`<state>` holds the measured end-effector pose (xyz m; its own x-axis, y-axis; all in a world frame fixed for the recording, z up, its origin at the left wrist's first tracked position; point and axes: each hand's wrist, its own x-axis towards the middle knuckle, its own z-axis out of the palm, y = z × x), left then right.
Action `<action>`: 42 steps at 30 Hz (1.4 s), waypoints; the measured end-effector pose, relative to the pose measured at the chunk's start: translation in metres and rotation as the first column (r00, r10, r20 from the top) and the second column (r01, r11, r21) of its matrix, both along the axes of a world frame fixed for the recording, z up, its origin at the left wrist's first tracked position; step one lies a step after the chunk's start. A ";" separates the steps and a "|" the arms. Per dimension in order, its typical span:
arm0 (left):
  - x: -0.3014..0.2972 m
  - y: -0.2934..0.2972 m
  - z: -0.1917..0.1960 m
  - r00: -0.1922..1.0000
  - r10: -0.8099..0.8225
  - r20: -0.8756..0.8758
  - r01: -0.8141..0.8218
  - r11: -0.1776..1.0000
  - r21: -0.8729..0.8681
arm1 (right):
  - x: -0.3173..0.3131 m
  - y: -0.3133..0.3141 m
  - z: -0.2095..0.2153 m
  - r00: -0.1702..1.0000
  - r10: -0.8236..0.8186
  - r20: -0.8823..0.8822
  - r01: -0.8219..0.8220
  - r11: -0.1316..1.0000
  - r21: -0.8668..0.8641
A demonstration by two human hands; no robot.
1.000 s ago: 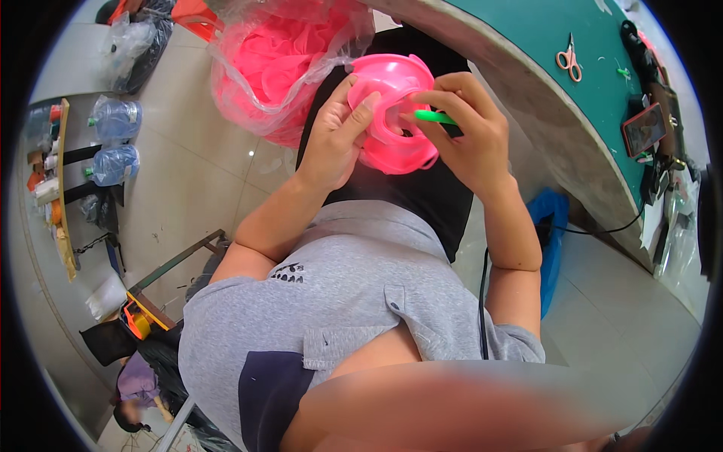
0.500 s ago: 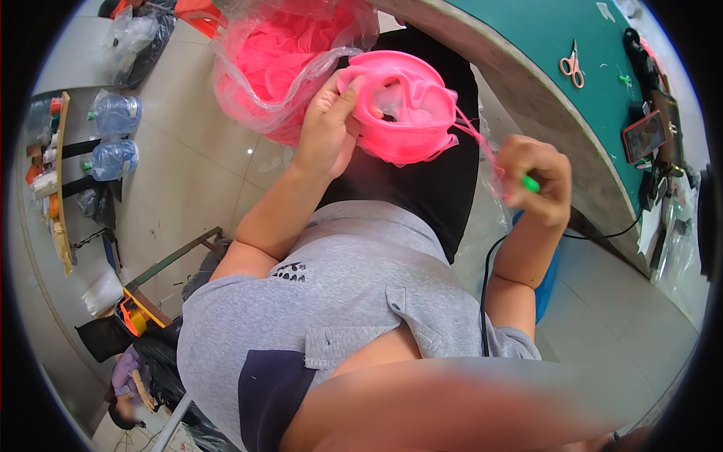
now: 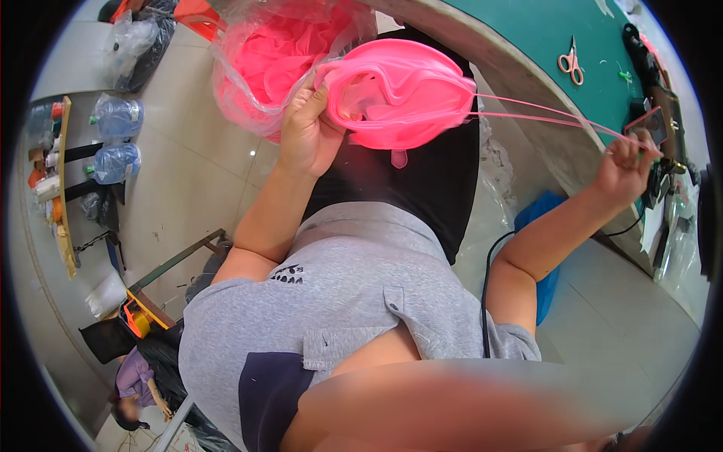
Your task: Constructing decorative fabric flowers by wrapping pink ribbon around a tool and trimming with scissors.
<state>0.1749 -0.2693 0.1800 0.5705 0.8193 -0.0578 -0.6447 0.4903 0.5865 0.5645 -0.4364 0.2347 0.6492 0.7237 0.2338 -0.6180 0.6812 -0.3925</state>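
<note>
A bright pink, round, soft piece (image 3: 422, 83) with a glossy rim and folded, partly see-through layers hangs over my black-clad lap. My left hand (image 3: 310, 132) is closed on its left edge, thumb on top. From its right side two thin pink cords (image 3: 538, 115) run taut toward the table's edge. Their far ends are pinched in my right hand (image 3: 626, 167), held out to the right with the arm extended. A small pink tab (image 3: 399, 158) dangles below the piece. The inside of my right hand is hidden.
Behind my left hand stands a clear plastic bag (image 3: 226, 90) full of similar pink pieces. On the green-topped table (image 3: 520, 38) lie scissors (image 3: 572, 68), a small green part (image 3: 625, 77) and a phone (image 3: 649, 124). Water jugs (image 3: 117, 162) stand left; a person (image 3: 135, 377) is lower left.
My right hand has moved outward to the right, drawing the cords long and straight. The green bit seen in it earlier no longer shows. The pink piece has tilted and shifted slightly up.
</note>
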 end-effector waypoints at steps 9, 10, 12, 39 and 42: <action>-0.014 0.010 -0.006 0.999 0.010 0.047 -0.009 1.000 -0.005 | 0.130 -0.076 -0.026 0.969 -0.246 -0.008 0.244 0.965 -0.098; -0.017 0.013 -0.008 0.998 0.010 0.059 -0.011 1.000 0.005 | 0.139 -0.088 -0.026 0.951 -0.308 -0.004 0.306 0.947 -0.095; -0.024 0.020 -0.013 0.998 0.014 0.067 -0.015 1.000 0.005 | 0.156 -0.110 -0.023 0.902 -0.432 -0.022 0.428 0.900 -0.084; -0.006 -0.003 0.005 0.980 -0.099 0.173 0.109 0.993 -0.049 | -0.193 0.076 -0.062 0.546 0.611 0.573 -0.039 0.702 -0.711; -0.006 -0.003 0.013 0.971 -0.130 0.200 0.157 0.980 -0.122 | -0.193 0.074 -0.044 0.610 0.702 0.367 -0.224 0.598 -0.770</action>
<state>0.1692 -0.2720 0.1932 0.6929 0.7198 -0.0421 -0.6548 0.6527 0.3811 0.3719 -0.3626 0.1903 0.0566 0.9788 -0.1966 -0.2317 -0.1787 -0.9562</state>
